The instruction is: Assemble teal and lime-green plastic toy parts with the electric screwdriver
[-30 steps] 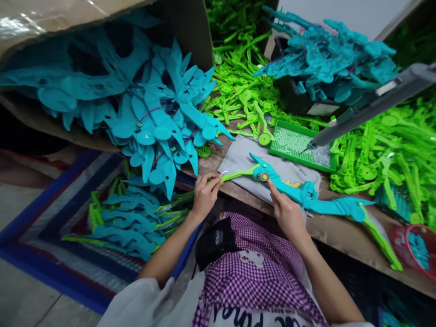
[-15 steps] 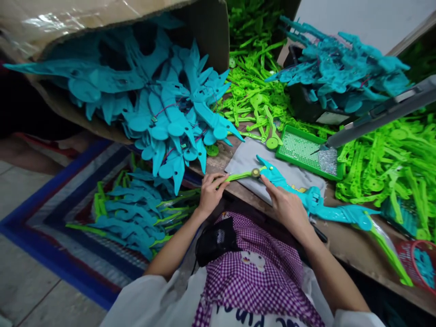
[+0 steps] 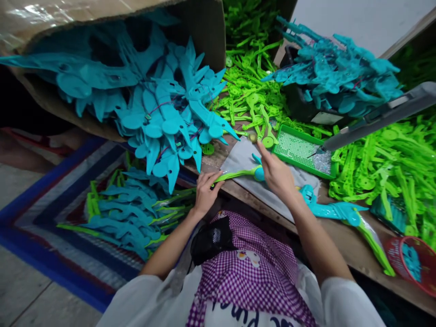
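Observation:
A long blue plastic part [image 3: 332,211] with jointed green arms lies along the table's front edge, partly on a grey cloth [image 3: 238,156]. My left hand [image 3: 206,190] pinches the end of its left green arm [image 3: 240,173]. My right hand [image 3: 277,175] is raised over the cloth, fingers closed on a small round brass-coloured piece [image 3: 252,137], which is slightly blurred. That hand and forearm hide the middle of the blue part. Beyond it stands a green tray [image 3: 284,159] holding small silvery pieces, probably screws.
A grey bar-shaped tool [image 3: 378,116] slants in from the right, its thin tip over the tray. A cardboard box [image 3: 213,32] spills blue parts at left. Green parts [image 3: 378,159] heap behind and right. A dark bin [image 3: 303,102] and red basket [image 3: 397,259] stand at right.
My right hand has lifted the round brass-coloured piece off the green arm's joint and moved it away towards the back. My left hand keeps its hold on the arm.

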### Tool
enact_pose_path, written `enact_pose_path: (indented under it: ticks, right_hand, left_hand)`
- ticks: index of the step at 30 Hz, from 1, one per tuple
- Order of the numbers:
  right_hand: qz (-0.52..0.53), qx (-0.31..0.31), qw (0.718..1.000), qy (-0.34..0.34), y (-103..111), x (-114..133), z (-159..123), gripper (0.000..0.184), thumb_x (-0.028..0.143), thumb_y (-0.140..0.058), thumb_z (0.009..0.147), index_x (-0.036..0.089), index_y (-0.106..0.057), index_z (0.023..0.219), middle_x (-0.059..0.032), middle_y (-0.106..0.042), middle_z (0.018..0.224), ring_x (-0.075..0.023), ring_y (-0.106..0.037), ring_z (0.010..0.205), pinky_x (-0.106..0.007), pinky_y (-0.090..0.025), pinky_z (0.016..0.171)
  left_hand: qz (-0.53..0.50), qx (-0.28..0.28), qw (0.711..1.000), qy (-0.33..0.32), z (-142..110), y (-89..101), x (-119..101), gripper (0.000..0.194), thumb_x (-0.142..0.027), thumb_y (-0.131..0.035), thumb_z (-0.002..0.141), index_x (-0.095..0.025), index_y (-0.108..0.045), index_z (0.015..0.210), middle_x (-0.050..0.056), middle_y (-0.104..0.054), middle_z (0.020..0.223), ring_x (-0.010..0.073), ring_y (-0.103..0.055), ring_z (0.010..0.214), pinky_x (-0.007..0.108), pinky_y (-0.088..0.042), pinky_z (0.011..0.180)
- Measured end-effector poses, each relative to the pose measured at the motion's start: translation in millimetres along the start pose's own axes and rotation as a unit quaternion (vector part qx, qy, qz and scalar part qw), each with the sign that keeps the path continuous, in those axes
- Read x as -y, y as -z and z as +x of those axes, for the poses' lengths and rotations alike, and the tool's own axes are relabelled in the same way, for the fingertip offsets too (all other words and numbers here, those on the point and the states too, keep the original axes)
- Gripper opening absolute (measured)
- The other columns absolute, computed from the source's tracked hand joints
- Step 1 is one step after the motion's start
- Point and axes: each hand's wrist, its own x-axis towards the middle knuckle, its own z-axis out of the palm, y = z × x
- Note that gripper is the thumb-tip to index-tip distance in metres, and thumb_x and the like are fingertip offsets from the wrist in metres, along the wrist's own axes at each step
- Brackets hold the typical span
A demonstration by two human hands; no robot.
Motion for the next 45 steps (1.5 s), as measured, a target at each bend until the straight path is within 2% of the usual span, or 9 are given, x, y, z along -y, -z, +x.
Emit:
enact_pose_path:
  ticks: [5,8,12,16,21,28,35,39,45]
  right_hand:
    - [-0.024,0.072,0.997,-0.024,-16,-11,94,0.053,0.018,-0.026,0.097,0.021,-0.023,0.150,-0.0158,-0.060,0.110,-0.0265,-0.058,0.100,-0.039,-0.042,0.083]
    - [-0.036,0.104,0.994,0.001,-18,-12,109,0.048,0.020,-0.031,0.096,0.018,-0.038,0.144,-0.0185,-0.054,0.122,-0.0289,-0.053,0.111,-0.043,-0.040,0.090]
    - [-0.028,0.039,0.997,0.055,22,-10,63,0.044,0.029,-0.040,0.096,0.018,-0.047,0.138,-0.0167,-0.051,0.131,-0.0300,-0.049,0.117,-0.045,-0.039,0.095]
    - [0.078,0.013,0.996,0.049,71,-9,-18,0.042,0.037,-0.041,0.096,0.023,-0.052,0.134,-0.0083,-0.066,0.107,-0.0209,-0.062,0.091,-0.035,-0.048,0.080]
    - [0.225,-0.164,0.960,-0.024,78,-2,-89,0.035,0.029,-0.049,0.093,0.027,-0.057,0.128,-0.0037,-0.070,0.099,-0.0173,-0.065,0.088,-0.032,-0.051,0.079]
    - [0.235,-0.266,0.934,-0.045,87,9,-96,0.034,0.022,-0.053,0.091,0.028,-0.061,0.123,-0.0022,-0.071,0.099,-0.0158,-0.066,0.086,-0.032,-0.052,0.080]
    - [0.245,-0.209,0.938,0.130,86,49,-71,0.036,0.023,-0.044,0.096,0.024,-0.054,0.131,-0.0033,-0.069,0.096,-0.0135,-0.063,0.088,-0.027,-0.051,0.079]
    - [0.202,-0.210,0.947,0.136,70,9,-98,0.036,0.025,-0.049,0.094,0.021,-0.054,0.129,-0.0067,-0.067,0.110,-0.0155,-0.061,0.100,-0.031,-0.050,0.088]
    - [0.063,-0.159,0.984,-0.040,46,-115,-152,0.047,0.035,-0.052,0.091,0.024,-0.046,0.137,-0.0119,-0.053,0.134,-0.0263,-0.048,0.124,-0.048,-0.038,0.103]
  left_hand:
    - [-0.041,-0.064,0.997,0.001,-15,1.6,-6,0.018,-0.028,-0.061,0.088,-0.021,-0.067,0.103,0.005,-0.067,0.101,0.0172,-0.063,0.096,0.036,-0.052,0.089]
    - [-0.057,-0.083,0.995,-0.027,-28,9.5,-10,0.010,-0.024,-0.064,0.086,-0.021,-0.069,0.094,0.004,-0.068,0.098,0.0155,-0.066,0.091,0.032,-0.056,0.082]
    - [-0.032,-0.119,0.990,-0.071,-32,33.6,-21,0.014,-0.020,-0.071,0.079,-0.022,-0.069,0.092,0.002,-0.070,0.094,0.0140,-0.069,0.082,0.027,-0.058,0.074]
    - [-0.014,-0.104,0.989,-0.103,-5,63.5,-41,0.017,-0.024,-0.078,0.071,-0.023,-0.071,0.087,-0.001,-0.071,0.084,0.0118,-0.068,0.070,0.023,-0.057,0.064]
    - [-0.099,-0.085,0.988,-0.077,42,87.2,-65,0.021,-0.016,-0.082,0.062,-0.020,-0.072,0.080,-0.001,-0.068,0.074,0.0104,-0.064,0.061,0.021,-0.050,0.054]
    - [-0.107,-0.091,0.990,-0.010,64,111.9,-68,0.013,-0.011,-0.079,0.062,-0.019,-0.070,0.067,-0.004,-0.063,0.061,0.0100,-0.054,0.053,0.023,-0.042,0.049]
    - [-0.057,-0.101,0.980,0.160,66,108.7,-66,0.012,-0.023,-0.078,0.059,-0.021,-0.066,0.059,-0.008,-0.055,0.048,0.0104,-0.046,0.045,0.024,-0.033,0.044]
    - [-0.049,-0.074,0.976,0.200,74,106.6,-65,0.012,-0.026,-0.077,0.058,-0.024,-0.066,0.059,-0.009,-0.057,0.046,0.0131,-0.049,0.045,0.025,-0.037,0.045]
    - [-0.036,-0.072,0.975,0.205,85,103.3,-60,0.015,-0.029,-0.075,0.059,-0.022,-0.062,0.058,-0.009,-0.053,0.043,0.0112,-0.045,0.041,0.023,-0.034,0.041]
